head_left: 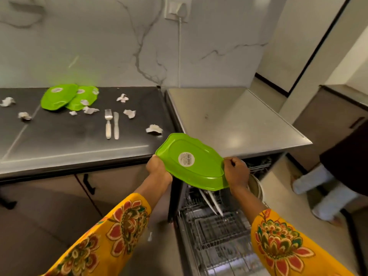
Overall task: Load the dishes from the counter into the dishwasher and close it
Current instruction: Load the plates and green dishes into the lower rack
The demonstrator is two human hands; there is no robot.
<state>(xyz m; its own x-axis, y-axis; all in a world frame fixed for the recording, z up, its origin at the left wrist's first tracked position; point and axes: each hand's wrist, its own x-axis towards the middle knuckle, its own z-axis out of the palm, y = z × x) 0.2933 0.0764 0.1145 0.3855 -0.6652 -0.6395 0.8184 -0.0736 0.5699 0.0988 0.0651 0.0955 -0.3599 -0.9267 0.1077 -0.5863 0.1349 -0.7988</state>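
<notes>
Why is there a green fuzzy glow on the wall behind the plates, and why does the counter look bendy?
Head view: the two green plastic plates on the dark counter bounce green light onto the shiny marble wall, a soft blurry reflection; the wide-angle lens curves the counter's straight edges; the pale socks at right are smeared by blur.

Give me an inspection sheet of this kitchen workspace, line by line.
Surface: dark counter, steel dishwasher top beside it.
Job's things: held green plate underside up above the open dishwasher rack; two green plates, overlapping, plus fork and knife on the counter.
Clutter: crumpled paper scraps scattered on the counter.
Hands: left hand and right hand grip the plate's opposite ends.
Cables: white cord hangs from the wall socket.
Surroundings: marble wall, another person's feet at right.
</notes>
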